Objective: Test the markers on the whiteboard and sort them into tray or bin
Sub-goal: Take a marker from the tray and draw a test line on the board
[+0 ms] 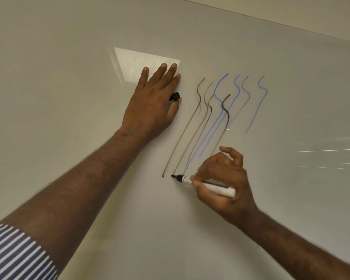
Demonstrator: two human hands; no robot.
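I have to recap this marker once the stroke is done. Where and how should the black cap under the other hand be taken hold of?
The cap is pinched between the left hand's thumb and palm, its round end poking out on the thumb side. Best to take it by that exposed end, coming from the right, probably once the right hand lifts the marker off the whiteboard.

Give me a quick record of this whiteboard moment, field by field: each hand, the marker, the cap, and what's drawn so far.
left hand: flat against the whiteboard, thumb pinching the black cap
right hand: grips the marker
marker: white barrel, black tip touching the board at the foot of a dark line
test lines: several wavy strokes, some dark, some blue
tray or bin: not in view
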